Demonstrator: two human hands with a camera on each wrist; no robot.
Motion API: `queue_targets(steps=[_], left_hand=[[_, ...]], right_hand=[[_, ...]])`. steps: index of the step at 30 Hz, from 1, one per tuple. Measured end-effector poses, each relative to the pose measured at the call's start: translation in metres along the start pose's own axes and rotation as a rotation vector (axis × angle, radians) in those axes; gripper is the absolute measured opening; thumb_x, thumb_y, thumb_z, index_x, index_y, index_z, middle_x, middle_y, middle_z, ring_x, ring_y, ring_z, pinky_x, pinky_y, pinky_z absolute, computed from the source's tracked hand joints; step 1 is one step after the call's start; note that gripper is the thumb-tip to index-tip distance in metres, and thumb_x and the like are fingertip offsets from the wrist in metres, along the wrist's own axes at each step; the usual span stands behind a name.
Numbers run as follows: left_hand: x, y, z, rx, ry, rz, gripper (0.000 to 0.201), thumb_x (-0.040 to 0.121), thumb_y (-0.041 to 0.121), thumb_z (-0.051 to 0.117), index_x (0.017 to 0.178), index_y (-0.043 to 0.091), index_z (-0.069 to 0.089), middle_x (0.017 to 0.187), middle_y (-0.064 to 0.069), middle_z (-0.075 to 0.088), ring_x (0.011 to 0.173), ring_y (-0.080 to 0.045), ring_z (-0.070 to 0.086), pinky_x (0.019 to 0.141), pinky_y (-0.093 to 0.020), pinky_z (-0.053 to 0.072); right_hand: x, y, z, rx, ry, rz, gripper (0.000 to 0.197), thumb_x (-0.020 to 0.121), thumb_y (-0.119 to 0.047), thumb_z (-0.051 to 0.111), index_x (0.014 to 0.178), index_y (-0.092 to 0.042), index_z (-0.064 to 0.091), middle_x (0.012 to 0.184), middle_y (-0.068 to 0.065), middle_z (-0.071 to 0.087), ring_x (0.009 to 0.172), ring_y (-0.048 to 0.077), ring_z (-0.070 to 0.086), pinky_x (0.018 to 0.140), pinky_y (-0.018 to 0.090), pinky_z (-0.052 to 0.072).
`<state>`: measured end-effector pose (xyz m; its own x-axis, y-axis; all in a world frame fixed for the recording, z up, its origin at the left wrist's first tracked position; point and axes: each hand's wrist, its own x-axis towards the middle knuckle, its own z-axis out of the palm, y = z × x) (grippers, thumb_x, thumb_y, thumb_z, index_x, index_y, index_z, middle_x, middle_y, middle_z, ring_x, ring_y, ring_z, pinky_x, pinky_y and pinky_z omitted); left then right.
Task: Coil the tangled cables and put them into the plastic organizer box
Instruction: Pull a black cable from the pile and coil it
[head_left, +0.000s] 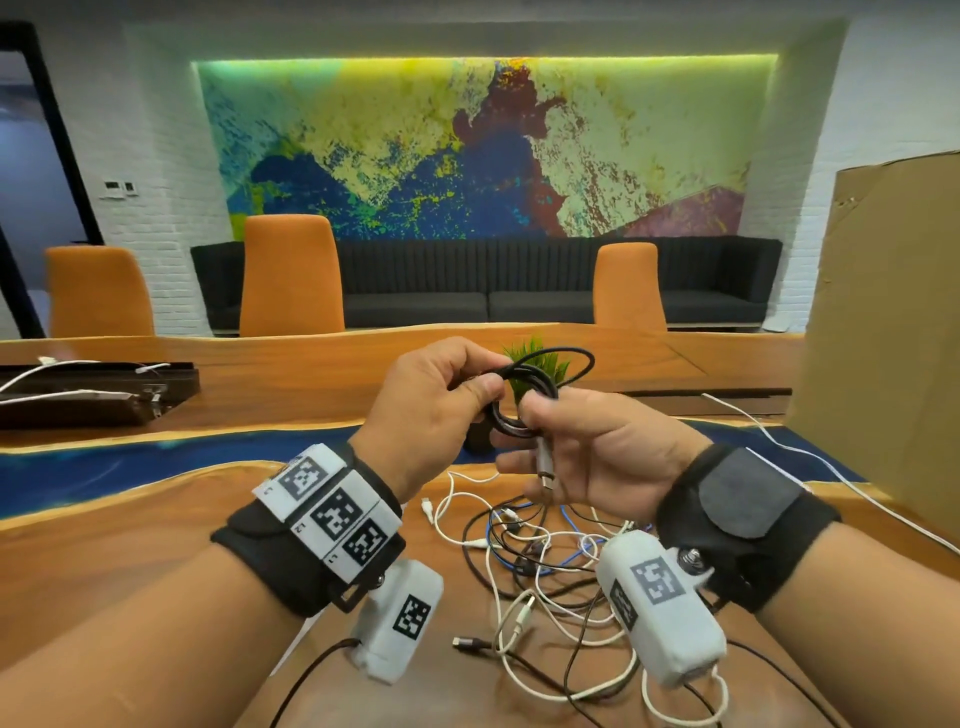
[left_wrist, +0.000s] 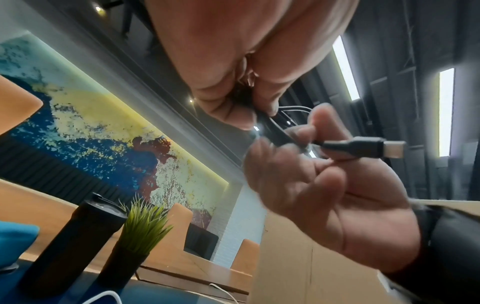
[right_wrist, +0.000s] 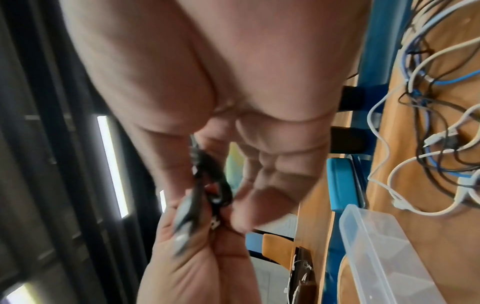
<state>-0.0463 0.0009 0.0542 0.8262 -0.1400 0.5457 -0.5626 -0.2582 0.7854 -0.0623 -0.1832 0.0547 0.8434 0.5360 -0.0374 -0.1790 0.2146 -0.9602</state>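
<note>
A black cable coil (head_left: 524, 387) hangs above the wooden table (head_left: 130, 545), held between both hands. My left hand (head_left: 485, 376) pinches the coil's upper left side between thumb and fingers. My right hand (head_left: 535, 415) grips its lower right side, and the cable's USB plug (head_left: 545, 462) hangs in front of the palm. The left wrist view has the plug (left_wrist: 369, 148) sticking out past the right hand's fingers (left_wrist: 298, 164). Below lies a tangle of white, black and blue cables (head_left: 545, 561). The clear plastic organizer box (right_wrist: 384, 253) shows only in the right wrist view, beside the tangle (right_wrist: 441, 123).
A small green plant (head_left: 535, 364) in a dark pot stands behind the coil, with a black cylinder (left_wrist: 78, 236) beside it. A large cardboard box (head_left: 883, 338) rises at the right. A dark tray (head_left: 93, 389) with white cables lies far left. A white cable (head_left: 779, 447) trails right.
</note>
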Motion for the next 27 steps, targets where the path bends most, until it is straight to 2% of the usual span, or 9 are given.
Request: queue_targets(steps=[3, 6, 10, 13, 15, 17, 21, 24, 27], left_hand=[[0.002, -0.006, 0.001, 0.071, 0.023, 0.021, 0.021, 0.095, 0.005, 0.063, 0.099, 0.024, 0.070, 0.097, -0.004, 0.073, 0.087, -0.014, 0.068, 0.076, -0.028, 0.057], [0.004, -0.006, -0.002, 0.104, 0.044, 0.014, 0.019, 0.095, 0.005, 0.064, 0.098, 0.022, 0.070, 0.092, -0.002, 0.072, 0.078, -0.007, 0.065, 0.071, -0.023, 0.056], [0.012, -0.009, -0.025, 0.146, 0.082, -0.089, 0.022, 0.097, 0.004, 0.061, 0.093, 0.026, 0.068, 0.089, 0.001, 0.071, 0.081, -0.011, 0.067, 0.068, -0.021, 0.055], [0.012, -0.014, -0.033, 0.379, -0.043, -0.053, 0.016, 0.097, 0.009, 0.063, 0.103, 0.023, 0.070, 0.090, 0.008, 0.068, 0.084, -0.009, 0.064, 0.076, -0.026, 0.055], [0.010, -0.016, -0.027, 0.559, -0.103, 0.002, 0.018, 0.099, 0.014, 0.061, 0.113, 0.019, 0.069, 0.091, 0.010, 0.065, 0.084, -0.007, 0.060, 0.079, -0.027, 0.051], [0.009, -0.016, -0.023, 0.683, -0.131, 0.019, 0.019, 0.101, 0.019, 0.057, 0.117, 0.019, 0.067, 0.097, 0.006, 0.066, 0.089, -0.014, 0.060, 0.079, -0.028, 0.048], [0.009, -0.013, -0.017, 0.888, -0.238, -0.023, 0.021, 0.103, 0.026, 0.048, 0.114, 0.016, 0.063, 0.100, -0.002, 0.067, 0.093, -0.025, 0.061, 0.076, -0.034, 0.048], [0.008, -0.011, -0.018, 0.866, -0.260, -0.071, 0.022, 0.104, 0.027, 0.048, 0.113, 0.016, 0.065, 0.097, -0.001, 0.066, 0.092, -0.024, 0.061, 0.078, -0.035, 0.050], [0.008, -0.012, -0.022, 0.599, -0.210, -0.210, 0.019, 0.102, 0.022, 0.056, 0.109, 0.013, 0.071, 0.095, -0.005, 0.069, 0.084, -0.019, 0.060, 0.075, -0.029, 0.050]], right_hand=[[0.003, -0.005, 0.001, -0.124, 0.108, -0.034, 0.011, 0.092, -0.009, 0.060, 0.103, -0.009, 0.061, 0.085, 0.013, 0.068, 0.058, 0.011, 0.058, 0.049, 0.020, 0.050], [-0.001, -0.012, -0.006, -0.401, 0.178, -0.081, 0.021, 0.094, -0.002, 0.057, 0.115, -0.005, 0.060, 0.076, 0.012, 0.066, 0.053, 0.012, 0.057, 0.045, 0.019, 0.049], [-0.017, -0.024, -0.024, -0.883, 0.320, -0.160, 0.011, 0.097, -0.005, 0.056, 0.099, -0.011, 0.065, 0.072, 0.010, 0.065, 0.050, 0.009, 0.060, 0.046, 0.020, 0.052], [-0.028, -0.039, -0.041, -1.236, 0.450, -0.270, 0.016, 0.097, -0.009, 0.057, 0.087, -0.016, 0.067, 0.069, 0.004, 0.066, 0.049, 0.006, 0.061, 0.050, 0.023, 0.055], [-0.032, -0.047, -0.045, -1.312, 0.480, -0.327, 0.017, 0.096, -0.010, 0.058, 0.085, -0.018, 0.068, 0.067, 0.002, 0.066, 0.051, 0.008, 0.062, 0.053, 0.026, 0.057], [-0.032, -0.050, -0.044, -1.326, 0.493, -0.374, 0.016, 0.096, -0.010, 0.058, 0.085, -0.017, 0.068, 0.067, 0.002, 0.066, 0.053, 0.012, 0.064, 0.055, 0.026, 0.059], [-0.031, -0.048, -0.041, -1.377, 0.517, -0.475, 0.014, 0.095, -0.009, 0.058, 0.087, -0.013, 0.069, 0.069, 0.000, 0.066, 0.059, 0.013, 0.064, 0.058, 0.019, 0.055], [-0.027, -0.039, -0.049, -1.556, 0.569, -0.477, 0.013, 0.095, -0.021, 0.060, 0.089, -0.022, 0.071, 0.077, -0.008, 0.065, 0.074, 0.011, 0.061, 0.069, 0.028, 0.053], [-0.022, -0.023, -0.056, -1.728, 0.599, -0.405, 0.015, 0.094, -0.032, 0.059, 0.097, -0.029, 0.074, 0.094, -0.006, 0.057, 0.096, 0.017, 0.051, 0.082, 0.039, 0.048]])
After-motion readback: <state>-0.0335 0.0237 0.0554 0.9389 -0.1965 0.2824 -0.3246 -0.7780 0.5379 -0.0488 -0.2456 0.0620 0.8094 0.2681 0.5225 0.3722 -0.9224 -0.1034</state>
